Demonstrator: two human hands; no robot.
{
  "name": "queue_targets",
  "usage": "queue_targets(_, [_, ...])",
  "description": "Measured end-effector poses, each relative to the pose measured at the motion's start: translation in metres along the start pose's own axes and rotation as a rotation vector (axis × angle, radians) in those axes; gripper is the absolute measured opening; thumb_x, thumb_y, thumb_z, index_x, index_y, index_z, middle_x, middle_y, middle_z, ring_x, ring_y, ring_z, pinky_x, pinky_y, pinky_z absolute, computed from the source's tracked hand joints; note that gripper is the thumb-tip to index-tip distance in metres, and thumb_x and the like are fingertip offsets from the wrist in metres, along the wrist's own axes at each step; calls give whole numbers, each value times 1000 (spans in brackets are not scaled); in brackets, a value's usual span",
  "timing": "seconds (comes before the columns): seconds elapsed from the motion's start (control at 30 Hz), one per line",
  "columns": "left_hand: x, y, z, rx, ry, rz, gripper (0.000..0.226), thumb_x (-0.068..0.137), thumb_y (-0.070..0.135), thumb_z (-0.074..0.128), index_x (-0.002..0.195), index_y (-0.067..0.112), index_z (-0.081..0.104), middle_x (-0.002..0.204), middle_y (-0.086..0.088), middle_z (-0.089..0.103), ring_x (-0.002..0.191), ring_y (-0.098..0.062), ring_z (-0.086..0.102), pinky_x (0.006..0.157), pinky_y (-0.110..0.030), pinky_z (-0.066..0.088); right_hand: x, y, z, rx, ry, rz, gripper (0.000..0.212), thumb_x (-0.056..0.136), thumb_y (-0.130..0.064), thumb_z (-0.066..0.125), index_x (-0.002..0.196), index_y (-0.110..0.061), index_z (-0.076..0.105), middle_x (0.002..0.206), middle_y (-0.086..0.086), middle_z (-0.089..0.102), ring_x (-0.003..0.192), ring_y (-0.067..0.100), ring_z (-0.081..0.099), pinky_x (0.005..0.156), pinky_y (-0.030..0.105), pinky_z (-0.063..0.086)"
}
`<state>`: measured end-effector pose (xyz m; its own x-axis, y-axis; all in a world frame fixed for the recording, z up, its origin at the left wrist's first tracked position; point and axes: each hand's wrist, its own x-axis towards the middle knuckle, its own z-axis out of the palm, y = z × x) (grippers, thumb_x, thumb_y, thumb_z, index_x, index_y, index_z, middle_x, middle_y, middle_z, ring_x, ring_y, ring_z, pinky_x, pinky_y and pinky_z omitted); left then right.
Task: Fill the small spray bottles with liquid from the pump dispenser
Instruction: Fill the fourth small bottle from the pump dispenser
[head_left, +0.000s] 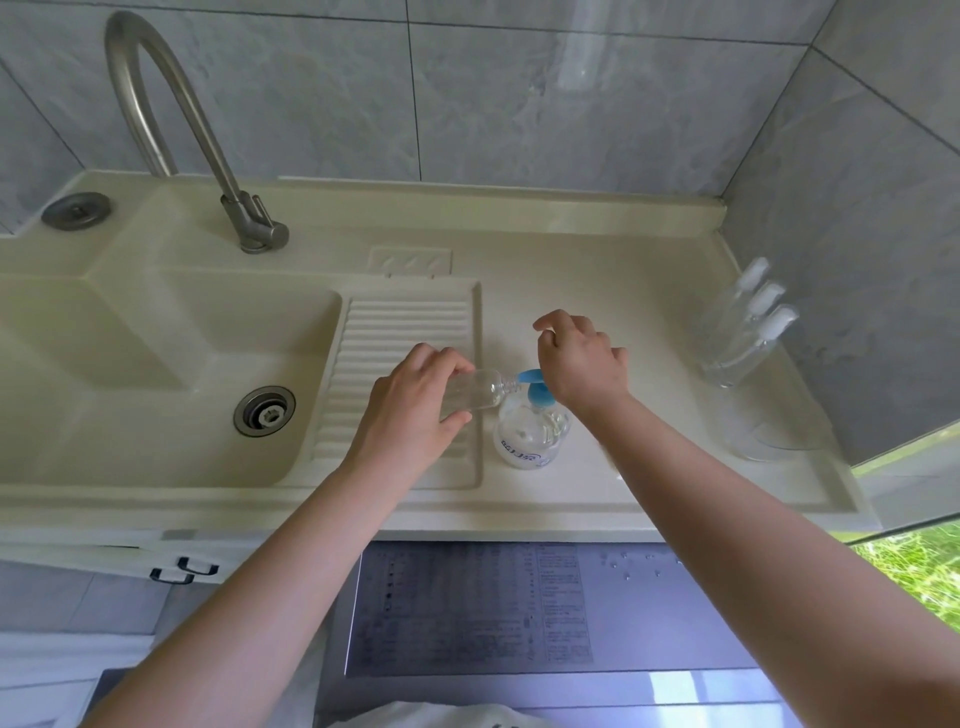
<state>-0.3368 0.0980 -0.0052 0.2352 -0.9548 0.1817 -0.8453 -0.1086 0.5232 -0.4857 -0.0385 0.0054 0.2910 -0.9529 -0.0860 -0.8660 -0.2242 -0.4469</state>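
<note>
My left hand (415, 400) grips a small clear bottle (480, 392) with no cap, tilted on its side with its open neck at the blue spout of the pump dispenser (530, 431). The dispenser is a clear bottle with a blue pump head, standing on the cream counter (649, 457). The heel of my right hand (582, 364) rests on the blue pump head, its fingers loosely bent and holding nothing. Three capped clear spray bottles (737, 332) stand against the tiled wall at the right.
A cream sink basin (156, 364) with a metal drain (264, 410) lies left, beside a ribbed washboard (405, 332). A curved steel faucet (171, 119) rises behind. A clear item (769, 431) lies on the counter's right end. A machine top with a printed label (478, 608) sits below.
</note>
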Motion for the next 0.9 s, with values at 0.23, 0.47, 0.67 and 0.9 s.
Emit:
queue_targets(0.23, [-1,1,-2,-22,23,12,46,76,20,80,117,24,58,113,8,54,104,-12,60,89,-44,51,2,-1,-8,66,0,-7,37,101,-34,36,134,-31,50,137,3,51,124,28,48,102,43,26])
queue_targets(0.47, [4,5,-14,-249,-17,-77,64,65,21,90,121,27,61,103,13,63,94,-6,60,89,-17,45,1,-1,-3,67,-35,-3,38,101,-33,32,133,-31,52,134,4,53,122,30,49,99,43,27])
queue_targets(0.67, [13,6,-17,-271,-60,-120,60,56,20,94,109,31,67,100,15,64,89,-4,62,80,-22,49,8,-3,-9,8,-77,-22,41,102,-34,34,142,-32,44,147,4,44,129,30,47,105,44,27])
queue_targets(0.9, [14,1,-17,-272,-63,-97,52,54,16,93,98,34,70,98,14,62,90,-8,61,82,-22,51,10,-2,-12,32,-90,-23,41,103,-38,37,143,-32,43,146,4,45,130,29,45,106,45,27])
